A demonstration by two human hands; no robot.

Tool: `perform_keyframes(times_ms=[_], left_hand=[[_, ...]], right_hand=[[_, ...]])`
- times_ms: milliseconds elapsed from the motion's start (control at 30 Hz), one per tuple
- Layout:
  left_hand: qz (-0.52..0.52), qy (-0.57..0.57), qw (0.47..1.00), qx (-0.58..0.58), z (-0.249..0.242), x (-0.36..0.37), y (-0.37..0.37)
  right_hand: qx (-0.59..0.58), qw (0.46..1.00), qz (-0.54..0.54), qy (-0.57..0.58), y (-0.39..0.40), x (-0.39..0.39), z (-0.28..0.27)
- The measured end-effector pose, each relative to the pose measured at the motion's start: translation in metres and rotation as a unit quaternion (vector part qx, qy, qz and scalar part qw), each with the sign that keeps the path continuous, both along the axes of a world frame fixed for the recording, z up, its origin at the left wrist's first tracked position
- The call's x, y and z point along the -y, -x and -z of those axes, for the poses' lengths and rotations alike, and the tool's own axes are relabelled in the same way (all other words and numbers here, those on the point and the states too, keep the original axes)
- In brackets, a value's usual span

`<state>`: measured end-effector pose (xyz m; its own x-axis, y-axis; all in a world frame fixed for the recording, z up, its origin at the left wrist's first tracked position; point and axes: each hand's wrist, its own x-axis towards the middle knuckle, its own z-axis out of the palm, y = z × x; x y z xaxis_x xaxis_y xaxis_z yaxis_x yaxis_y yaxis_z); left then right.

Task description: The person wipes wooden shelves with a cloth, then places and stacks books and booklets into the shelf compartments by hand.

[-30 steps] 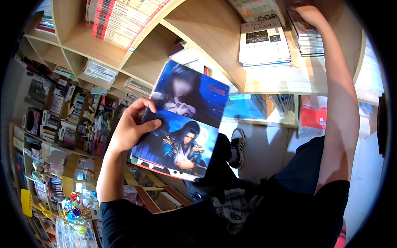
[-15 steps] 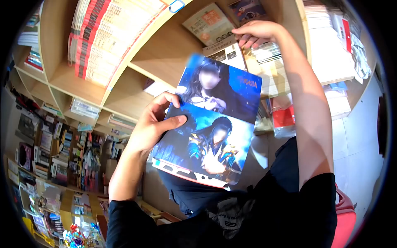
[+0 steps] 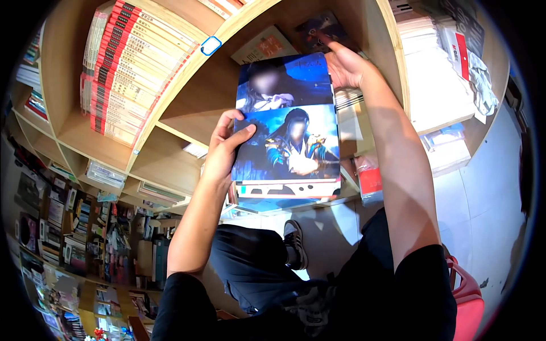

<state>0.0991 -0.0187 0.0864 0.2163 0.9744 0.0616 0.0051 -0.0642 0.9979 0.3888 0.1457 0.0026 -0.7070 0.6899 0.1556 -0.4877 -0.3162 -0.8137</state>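
My left hand grips a stack of blue illustrated books at its left edge, thumb on top. The front book shows a long-haired figure in ornate armour. Behind it, a second blue book sticks out at the top, and pale page edges show at the bottom. My right hand is at the stack's upper right corner, thumb stretched out and apart. Its other fingers are partly hidden by the stack. Just beyond the thumb, a dark-covered book leans inside the shelf, beside a beige book.
Red-and-white spined books fill the compartment at the left. A tall pile of white paper stands at the right. Below it are a red-labelled packet and a red chair. My shoe is on the tiled floor.
The stack has turned more upright and moved up toward the shelf, now covering the black-and-white book there. My right hand has come down to the stack's upper right corner.
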Motion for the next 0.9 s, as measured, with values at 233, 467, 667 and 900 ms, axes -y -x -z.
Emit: perform_keyframes(times_ms=[233,467,667,900], left_hand=[[-0.051,-0.002,0.996,0.067,0.014,-0.033,-0.015],[-0.092,-0.023,0.993,0.075,0.032,-0.064,-0.012],[-0.131,0.021,0.991,-0.001,0.043,-0.079,-0.005],[-0.126,-0.184,0.952,-0.210,0.054,-0.063,0.005]], right_hand=[[-0.047,0.998,0.047,0.019,0.023,-0.011,0.000],[0.008,0.995,0.056,0.077,0.047,-0.030,0.003],[0.077,0.970,0.217,0.077,0.074,-0.042,0.008],[0.139,0.947,0.283,0.067,0.097,-0.052,0.013]])
